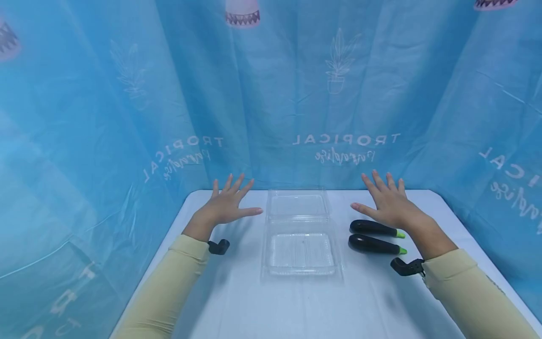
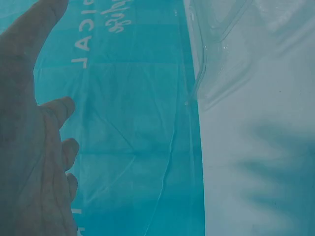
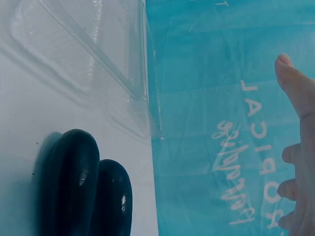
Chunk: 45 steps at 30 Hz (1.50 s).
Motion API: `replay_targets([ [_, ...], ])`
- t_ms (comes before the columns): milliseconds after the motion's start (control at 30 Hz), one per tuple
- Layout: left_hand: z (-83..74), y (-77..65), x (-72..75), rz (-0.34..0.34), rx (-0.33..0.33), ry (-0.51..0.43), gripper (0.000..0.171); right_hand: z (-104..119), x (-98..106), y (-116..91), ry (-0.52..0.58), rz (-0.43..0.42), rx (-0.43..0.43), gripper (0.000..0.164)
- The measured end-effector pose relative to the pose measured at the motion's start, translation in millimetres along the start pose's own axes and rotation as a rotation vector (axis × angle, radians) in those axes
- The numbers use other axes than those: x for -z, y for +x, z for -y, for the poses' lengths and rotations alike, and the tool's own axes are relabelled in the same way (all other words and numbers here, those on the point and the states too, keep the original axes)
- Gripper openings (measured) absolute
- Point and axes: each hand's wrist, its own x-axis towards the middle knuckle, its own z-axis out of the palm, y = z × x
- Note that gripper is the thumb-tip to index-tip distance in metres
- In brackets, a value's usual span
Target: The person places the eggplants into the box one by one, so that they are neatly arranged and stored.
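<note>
My left hand (image 1: 226, 207) is held with fingers spread over the far left of the table, nothing in it. On the other side my right hand (image 1: 391, 207), also spread and holding nothing, is above and just beyond two dark eggplants with green stem ends. The nearer eggplant (image 1: 372, 244) and the farther eggplant (image 1: 372, 228) lie side by side, stems to the right; their rounded ends show in the right wrist view. Between the hands lies a clear plastic clamshell box (image 1: 264, 249), its lid (image 1: 298, 205) folded open toward the back.
The white table (image 1: 296, 306) has rounded far corners. Blue printed curtains (image 1: 271, 103) hang behind it and along both sides, close to the table's edges. A black wrist camera (image 1: 219, 246) is on the left wrist, another black camera (image 1: 406, 267) on the right.
</note>
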Motion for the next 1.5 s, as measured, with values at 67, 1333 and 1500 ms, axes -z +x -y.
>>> replay_targets([
  [67,-0.7,-0.2,-0.5,-0.005,-0.007,-0.006,0.11,-0.5,0.0,-0.6,0.001,-0.005,0.003,0.11],
  [1333,-25.3,-75.2,-155.6,-0.165,-0.01,-1.33,0.083,-77.9,-111.3,-113.2,0.705,-0.429,-0.555,0.056],
  [1500,-24.8,-76.1,-161.3,-0.104,-0.063,-1.377,0.09,-88.8,-120.1,-116.4,0.661,-0.349,-0.491,0.056],
])
